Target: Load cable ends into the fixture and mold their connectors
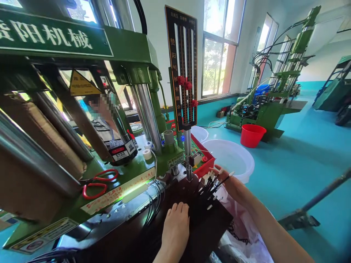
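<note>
On the dark tabletop (216,223), black cables (205,190) lie in a loose bundle, their pale connector ends fanned out toward the right. My left hand (175,228) is palm down over the bundle, fingers together and bent round cables mostly hidden beneath it. My right hand (231,184) reaches in from the right edge, its fingers stretched out beside the connector ends and touching them. A second group of thin black cables (153,204) hangs from the metal front of the green press (148,171), left of my left hand.
Red-handled scissors (95,190) lie on the press bed. A red control box (204,162) stands behind the bundle. White tubs (230,155), a red bucket (252,135) and another green machine (276,106) stand beyond. A person (105,120) shows behind the press. Plastic sacking (244,237) hangs below the table edge.
</note>
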The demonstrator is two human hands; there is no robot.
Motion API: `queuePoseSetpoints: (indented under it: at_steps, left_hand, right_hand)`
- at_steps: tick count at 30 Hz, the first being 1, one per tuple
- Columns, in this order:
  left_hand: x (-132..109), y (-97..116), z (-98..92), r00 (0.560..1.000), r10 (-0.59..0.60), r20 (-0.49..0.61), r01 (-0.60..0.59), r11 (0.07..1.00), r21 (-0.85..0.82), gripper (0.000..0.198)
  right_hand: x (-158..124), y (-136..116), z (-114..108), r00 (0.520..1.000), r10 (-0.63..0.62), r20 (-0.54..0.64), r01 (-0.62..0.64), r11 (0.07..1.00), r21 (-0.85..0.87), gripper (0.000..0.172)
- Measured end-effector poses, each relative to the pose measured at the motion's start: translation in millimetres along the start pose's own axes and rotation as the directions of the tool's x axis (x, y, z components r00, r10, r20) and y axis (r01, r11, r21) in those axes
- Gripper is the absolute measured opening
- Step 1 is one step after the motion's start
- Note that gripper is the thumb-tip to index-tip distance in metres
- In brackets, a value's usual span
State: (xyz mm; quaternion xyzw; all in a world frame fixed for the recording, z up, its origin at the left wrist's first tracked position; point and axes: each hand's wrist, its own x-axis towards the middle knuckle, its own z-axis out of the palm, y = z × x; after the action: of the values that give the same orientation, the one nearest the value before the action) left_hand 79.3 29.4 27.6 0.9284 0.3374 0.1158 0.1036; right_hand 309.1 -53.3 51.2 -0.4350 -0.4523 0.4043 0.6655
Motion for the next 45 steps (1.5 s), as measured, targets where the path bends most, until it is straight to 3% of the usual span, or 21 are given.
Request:
queuePoseSetpoints:
  at_steps: [4,8,10,12,14,17,19,20,22,24,28,32,35,37,41,45]
  left_hand:
    - [-1.0,-8.4,-20.0,0.998,-0.038,0.042,0.05,0.942,-0.332,0.026]
    - [-1.8,-17.5,-41.9,0.984,-0.037,0.175,0.145,0.74,-0.657,0.031]
    - [-1.5,-20.4,-47.9,0.979,-0.023,0.205,0.171,0.642,-0.747,0.033]
    - [-1.0,-22.5,-49.1,0.976,-0.026,0.214,0.192,0.555,-0.809,0.034]
    - [-0.4,-24.0,-47.2,0.976,-0.037,0.215,0.205,0.494,-0.845,0.034]
    - [0.4,-24.4,-44.9,0.972,-0.019,0.235,0.216,0.469,-0.857,0.035]
    - [0.7,-23.1,-45.8,0.963,0.022,0.268,0.226,0.476,-0.85,0.034]
    - [0.9,-22.1,-46.8,0.957,0.047,0.286,0.228,0.485,-0.844,0.034]
    - [1.6,-19.9,-48.9,0.941,0.11,0.32,0.221,0.515,-0.828,0.032]
    - [2.7,-17.7,-50.3,0.926,0.16,0.342,0.206,0.547,-0.812,0.033]
    - [3.5,-15.0,-49.9,0.918,0.154,0.365,0.22,0.568,-0.793,0.042]
    - [-0.6,-14.4,-46.9,0.914,0.129,0.384,0.268,0.517,-0.813,0.051]
    - [-2.3,-16.0,-44.7,0.885,0.178,0.429,0.274,0.546,-0.791,0.053]
    - [-0.5,-18.1,-44.1,0.899,0.142,0.414,0.276,0.551,-0.788,0.052]
    - [7.4,-16.8,-49.3,0.978,0.026,0.209,0.16,0.557,-0.815,0.047]
    - [14.9,2.7,-57.6,0.993,0.025,0.113,0.067,0.673,-0.737,0.041]
  right_hand:
    - [4.0,1.6,-6.9,0.982,0.026,-0.188,-0.013,0.997,0.073,0.053]
    - [1.1,16.7,-14.5,0.917,0.086,-0.391,-0.026,0.987,0.156,0.042]
    - [-5.8,25.1,-12.2,0.855,0.056,-0.515,-0.015,0.996,0.084,0.035]
    - [-15.8,30.0,-2.6,0.831,0.009,-0.557,-0.03,0.999,-0.029,0.028]
    - [-25.9,29.8,14.3,0.885,0.006,-0.466,-0.051,0.995,-0.085,0.023]
    - [-32.2,22.5,47.2,0.989,0.058,-0.137,-0.051,0.997,0.051,0.042]
    - [-28.0,16.5,67.2,0.999,0.042,0.033,-0.049,0.971,0.234,0.056]
    - [-24.0,13.8,75.1,0.998,0.034,0.054,-0.05,0.946,0.319,0.056]
    - [-14.5,9.7,86.0,0.998,0.055,0.001,-0.051,0.91,0.412,0.043]
    - [-6.1,6.9,91.7,0.99,0.086,-0.115,-0.033,0.917,0.398,0.029]
    - [2.0,2.7,96.0,0.969,0.019,-0.247,0.058,0.952,0.302,0.027]
    - [1.1,-4.5,97.6,0.978,-0.049,-0.204,0.116,0.936,0.331,0.037]
    - [-1.2,-10.9,96.5,1.0,-0.02,-0.017,0.025,0.92,0.391,0.039]
    - [-1.8,-13.2,95.3,0.996,-0.035,0.081,0.001,0.922,0.388,0.04]
    - [0.1,-10.7,94.0,0.998,-0.063,0.024,0.053,0.95,0.308,0.034]
    - [1.0,-7.6,95.0,1.0,-0.013,-0.011,0.016,0.952,0.307,0.035]
